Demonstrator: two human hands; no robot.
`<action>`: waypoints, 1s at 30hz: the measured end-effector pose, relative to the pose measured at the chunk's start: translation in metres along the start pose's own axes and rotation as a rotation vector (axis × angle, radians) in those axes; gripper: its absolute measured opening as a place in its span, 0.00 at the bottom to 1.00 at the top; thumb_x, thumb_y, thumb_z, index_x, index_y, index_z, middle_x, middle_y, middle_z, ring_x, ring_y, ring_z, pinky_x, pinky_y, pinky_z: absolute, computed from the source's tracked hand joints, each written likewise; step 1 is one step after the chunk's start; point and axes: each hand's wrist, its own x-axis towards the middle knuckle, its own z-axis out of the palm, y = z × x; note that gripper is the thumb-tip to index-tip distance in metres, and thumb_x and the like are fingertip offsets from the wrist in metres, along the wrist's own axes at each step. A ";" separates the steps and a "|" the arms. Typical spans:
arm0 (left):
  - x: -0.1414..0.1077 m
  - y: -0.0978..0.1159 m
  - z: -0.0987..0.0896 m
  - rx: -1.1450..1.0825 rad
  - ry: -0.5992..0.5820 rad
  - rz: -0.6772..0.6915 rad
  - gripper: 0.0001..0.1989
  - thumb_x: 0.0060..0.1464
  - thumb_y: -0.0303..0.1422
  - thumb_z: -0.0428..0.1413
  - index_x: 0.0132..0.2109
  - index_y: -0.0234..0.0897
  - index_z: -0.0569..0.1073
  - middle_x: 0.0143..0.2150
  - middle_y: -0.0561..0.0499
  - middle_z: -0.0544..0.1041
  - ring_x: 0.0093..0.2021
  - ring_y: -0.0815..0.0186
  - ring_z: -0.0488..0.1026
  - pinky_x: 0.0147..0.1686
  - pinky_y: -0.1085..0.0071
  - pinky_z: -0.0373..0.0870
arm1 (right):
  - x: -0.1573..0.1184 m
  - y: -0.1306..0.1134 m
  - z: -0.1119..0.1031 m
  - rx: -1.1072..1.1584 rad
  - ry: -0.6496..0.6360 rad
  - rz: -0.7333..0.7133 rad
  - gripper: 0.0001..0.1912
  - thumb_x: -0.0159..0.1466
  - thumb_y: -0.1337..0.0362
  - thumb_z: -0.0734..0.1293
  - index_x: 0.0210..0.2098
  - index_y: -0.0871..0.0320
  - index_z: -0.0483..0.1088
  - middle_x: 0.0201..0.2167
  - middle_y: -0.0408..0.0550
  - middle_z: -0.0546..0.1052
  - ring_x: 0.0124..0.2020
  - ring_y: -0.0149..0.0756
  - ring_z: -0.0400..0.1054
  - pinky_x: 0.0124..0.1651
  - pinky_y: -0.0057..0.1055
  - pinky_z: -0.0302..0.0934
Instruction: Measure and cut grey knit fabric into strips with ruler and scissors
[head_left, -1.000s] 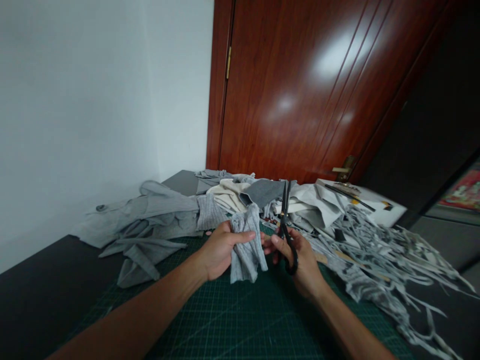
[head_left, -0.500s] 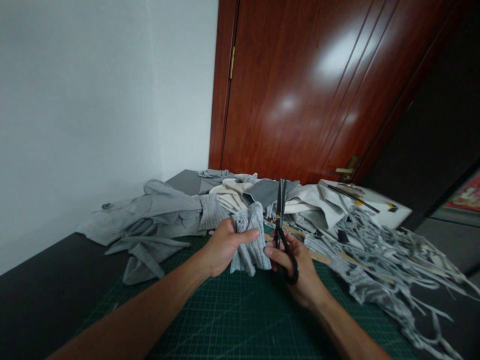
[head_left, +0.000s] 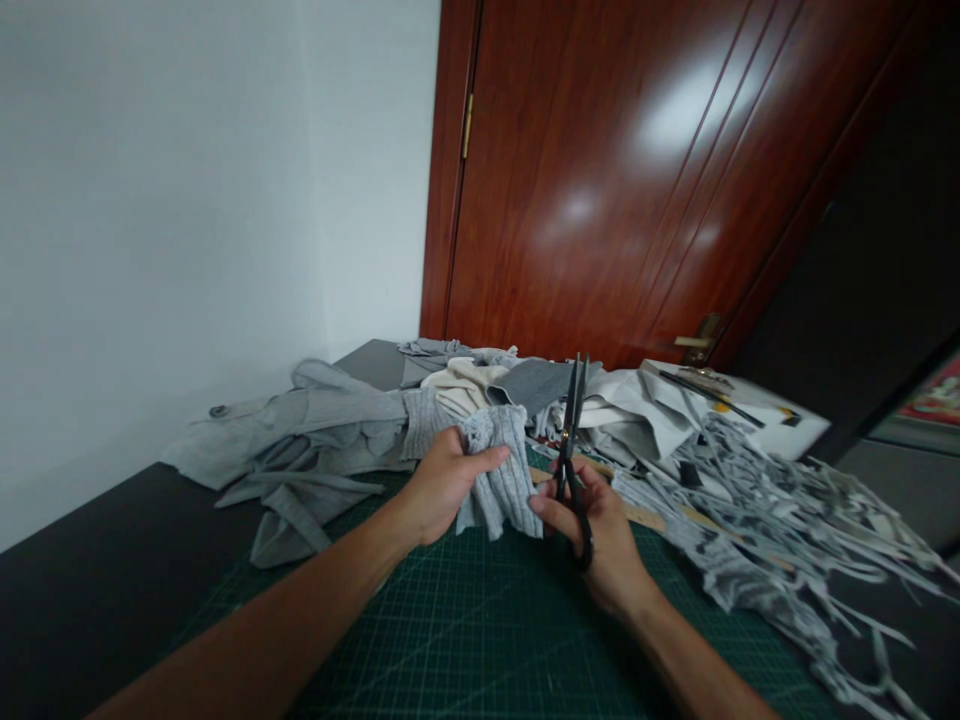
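Note:
My left hand [head_left: 448, 488] is closed on a piece of light grey ribbed knit fabric [head_left: 504, 490], thumb on top, and the piece hangs in folds above the cutting mat. Black-handled scissors [head_left: 572, 440] are in my right hand [head_left: 600, 520], blades pointing up and away with their tips slightly apart. The right thumb and fingertips are at the lower right edge of the fabric; whether they pinch it I cannot tell. Under both hands lies the green gridded cutting mat [head_left: 450, 640].
Grey garments [head_left: 322, 420] lie heaped at the left, and cream cloth [head_left: 457, 385] sits behind. To the right are tangled grey fabric strips [head_left: 772, 510] and a white box [head_left: 795, 425] with a dark stick on it. A wooden ruler [head_left: 645, 517] pokes out beside my right hand. Behind stands a brown door [head_left: 570, 200].
The scissors have tilted slightly to the right and their tips have moved right. The knit piece hangs a little flatter and its lower edge has risen slightly. My left hand keeps its grip.

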 end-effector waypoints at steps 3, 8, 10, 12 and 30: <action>0.001 0.002 -0.001 0.037 0.015 0.054 0.17 0.45 0.32 0.73 0.42 0.31 0.83 0.39 0.45 0.85 0.38 0.58 0.80 0.43 0.64 0.76 | -0.002 0.000 0.004 -0.036 -0.052 -0.007 0.30 0.46 0.63 0.87 0.41 0.53 0.71 0.28 0.37 0.79 0.26 0.32 0.69 0.30 0.27 0.62; 0.004 0.009 -0.004 0.018 0.087 0.139 0.16 0.44 0.31 0.73 0.41 0.33 0.82 0.35 0.50 0.84 0.34 0.63 0.78 0.41 0.67 0.75 | -0.006 -0.003 0.013 -0.089 -0.113 -0.005 0.28 0.49 0.57 0.86 0.41 0.54 0.71 0.26 0.38 0.78 0.25 0.34 0.72 0.27 0.27 0.62; 0.006 0.016 -0.006 -0.005 0.121 0.181 0.16 0.44 0.31 0.73 0.42 0.33 0.82 0.35 0.51 0.84 0.35 0.63 0.79 0.41 0.67 0.75 | -0.009 -0.002 0.013 -0.123 -0.132 0.022 0.28 0.52 0.52 0.84 0.42 0.55 0.71 0.26 0.40 0.78 0.24 0.35 0.73 0.26 0.27 0.62; 0.008 0.024 -0.008 -0.039 0.149 0.230 0.17 0.43 0.31 0.74 0.41 0.33 0.82 0.37 0.49 0.84 0.36 0.62 0.80 0.42 0.67 0.76 | -0.011 0.000 0.013 -0.151 -0.162 0.060 0.29 0.54 0.47 0.82 0.44 0.56 0.71 0.26 0.42 0.79 0.22 0.35 0.72 0.24 0.28 0.62; 0.026 0.041 -0.035 -0.048 0.414 0.574 0.16 0.48 0.37 0.72 0.40 0.36 0.77 0.40 0.49 0.84 0.49 0.57 0.81 0.49 0.67 0.75 | -0.036 0.007 0.026 -0.082 -0.479 0.140 0.33 0.54 0.44 0.82 0.50 0.55 0.71 0.28 0.42 0.76 0.24 0.31 0.68 0.29 0.29 0.62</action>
